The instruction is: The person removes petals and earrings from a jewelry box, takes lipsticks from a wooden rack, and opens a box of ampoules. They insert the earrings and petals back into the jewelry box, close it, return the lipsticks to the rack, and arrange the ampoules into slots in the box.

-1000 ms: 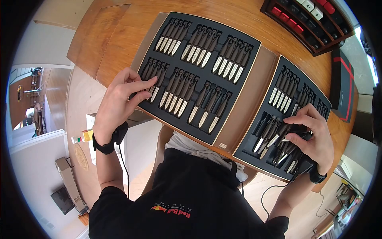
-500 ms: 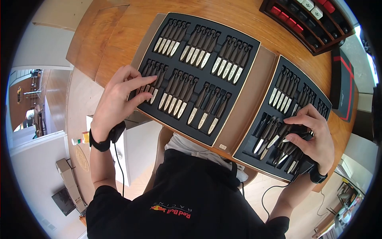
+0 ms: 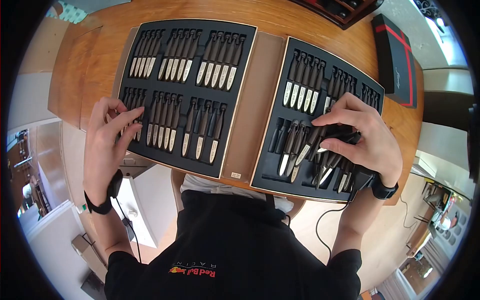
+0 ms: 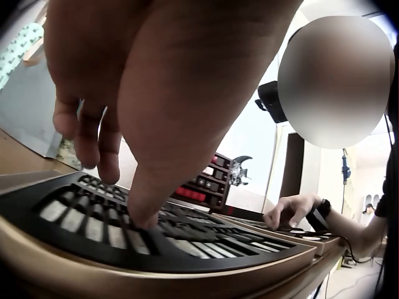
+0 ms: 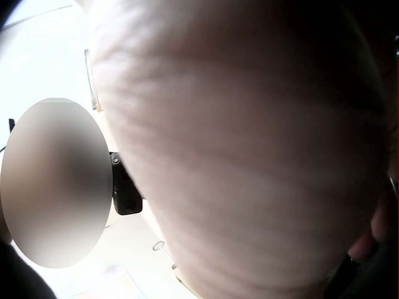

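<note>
Two dark trays hold rows of slim dark pieces with pale labelled ends: a left tray (image 3: 192, 95) and a right tray (image 3: 272, 172). My left hand (image 3: 107, 135) hangs over the left tray's near-left group (image 3: 162, 120), thumb and index finger apart. In the left wrist view, that hand's thumb (image 4: 146, 205) reaches down to the pieces (image 4: 93, 227). Over loosely crossed pieces (image 3: 302, 152) in the right tray is my right hand (image 3: 367, 137), thumb and index finger spread. Its other fingers are mostly hidden, and whether they hold anything is unclear.
A brown strip (image 3: 246, 110) lies between the trays. A black box with a red ribbon (image 3: 395, 60) stands at the back right, beside a dark wooden rack (image 3: 342, 12). A cable (image 3: 320, 225) runs below the right wrist.
The head view has turned and shifted, so trays and hands appear farther left. Relative to the trays, both hands stay in nearly the same places.
</note>
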Tool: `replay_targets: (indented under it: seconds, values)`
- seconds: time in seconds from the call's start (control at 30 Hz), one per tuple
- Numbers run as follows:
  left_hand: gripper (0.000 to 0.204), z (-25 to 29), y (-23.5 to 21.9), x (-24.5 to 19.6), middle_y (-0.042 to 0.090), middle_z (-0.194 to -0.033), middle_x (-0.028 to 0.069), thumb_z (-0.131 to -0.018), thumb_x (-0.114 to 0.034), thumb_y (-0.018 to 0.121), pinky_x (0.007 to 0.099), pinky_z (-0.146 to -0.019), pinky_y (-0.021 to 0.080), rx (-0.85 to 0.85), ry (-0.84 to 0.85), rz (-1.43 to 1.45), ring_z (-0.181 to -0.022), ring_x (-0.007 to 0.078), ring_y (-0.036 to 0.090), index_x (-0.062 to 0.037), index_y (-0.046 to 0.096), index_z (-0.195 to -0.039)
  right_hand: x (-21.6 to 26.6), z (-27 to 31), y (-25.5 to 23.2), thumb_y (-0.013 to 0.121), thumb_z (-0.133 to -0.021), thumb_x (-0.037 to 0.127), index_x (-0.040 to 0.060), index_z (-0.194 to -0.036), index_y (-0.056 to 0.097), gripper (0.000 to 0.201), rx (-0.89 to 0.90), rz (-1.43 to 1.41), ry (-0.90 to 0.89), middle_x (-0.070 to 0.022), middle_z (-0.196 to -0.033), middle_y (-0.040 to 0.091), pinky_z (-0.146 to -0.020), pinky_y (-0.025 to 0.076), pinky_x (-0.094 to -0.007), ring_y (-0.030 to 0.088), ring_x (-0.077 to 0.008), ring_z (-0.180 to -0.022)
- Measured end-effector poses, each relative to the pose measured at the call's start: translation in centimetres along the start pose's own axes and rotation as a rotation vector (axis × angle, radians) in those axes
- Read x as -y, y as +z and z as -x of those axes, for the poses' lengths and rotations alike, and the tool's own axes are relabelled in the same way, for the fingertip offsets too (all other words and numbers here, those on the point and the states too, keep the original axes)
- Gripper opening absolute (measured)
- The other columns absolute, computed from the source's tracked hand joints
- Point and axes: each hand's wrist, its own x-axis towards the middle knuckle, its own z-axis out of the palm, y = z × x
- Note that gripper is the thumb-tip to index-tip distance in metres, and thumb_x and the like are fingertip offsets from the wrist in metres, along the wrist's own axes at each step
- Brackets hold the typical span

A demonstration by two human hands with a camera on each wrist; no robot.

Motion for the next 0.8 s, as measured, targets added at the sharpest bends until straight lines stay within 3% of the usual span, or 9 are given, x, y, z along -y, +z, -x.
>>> replay_targets:
  seconds: [0.1,0.23,0.37,0.53,0.8]
  values:
    - [0.035,-0.2,0.5,-4.9,0.057,-0.099,0.0082,-0.079,-0.002,0.084,0.0332,-0.075,0.047,-0.059,0.008,0.162,-0.083,0.0243,0.057,-0.0039,0.079,-0.113,0.0,0.1,0.1,0.091,-0.075,0.009,0.0100,-0.115,0.079,0.041,-0.010,0.002,-0.007,-0.0090,-0.098,0.065,-0.083,0.055,-0.0391,0.066,-0.0296,-0.092]
    - [0.037,-1.3,3.3,-11.0,0.060,-0.094,0.0045,-0.071,-0.011,0.091,0.0346,-0.069,0.045,-0.024,0.259,0.401,-0.083,0.0214,0.059,-0.0107,0.081,-0.107,-0.2,0.1,0.2,0.091,-0.076,0.009,0.0104,-0.115,0.079,0.040,-0.009,-0.005,-0.001,-0.0090,-0.098,0.065,-0.083,0.055,-0.0392,0.067,-0.0297,-0.090]
    - [0.038,-2.3,5.8,-15.6,0.060,-0.094,0.0036,-0.069,-0.012,0.091,0.0368,-0.069,0.043,0.014,0.316,0.410,-0.080,0.0216,0.058,-0.0071,0.078,-0.105,-0.4,0.0,0.3,0.090,-0.077,0.008,0.0107,-0.113,0.079,0.038,-0.023,0.003,-0.016,-0.0093,-0.097,0.064,-0.081,0.055,-0.0396,0.067,-0.0308,-0.090]
    - [0.041,-2.3,7.1,-17.4,0.056,-0.093,0.0056,-0.070,-0.014,0.090,0.0380,-0.072,0.043,0.029,0.271,0.303,-0.083,0.0240,0.057,-0.0028,0.074,-0.106,-0.5,0.2,0.6,0.088,-0.076,0.007,0.0116,-0.110,0.077,0.036,-0.034,0.003,0.018,-0.0102,-0.094,0.061,-0.081,0.054,-0.0410,0.066,-0.0329,-0.090]
    - [0.036,-2.2,7.3,-18.5,0.054,-0.092,0.0084,-0.071,-0.013,0.087,0.0418,-0.075,0.044,0.059,0.152,0.260,-0.085,0.0295,0.056,-0.0038,0.069,-0.100,-0.7,0.3,0.5,0.088,-0.076,0.006,0.0112,-0.108,0.077,0.035,-0.029,0.006,0.002,-0.0093,-0.090,0.058,-0.078,0.052,-0.0415,0.063,-0.0316,-0.086]
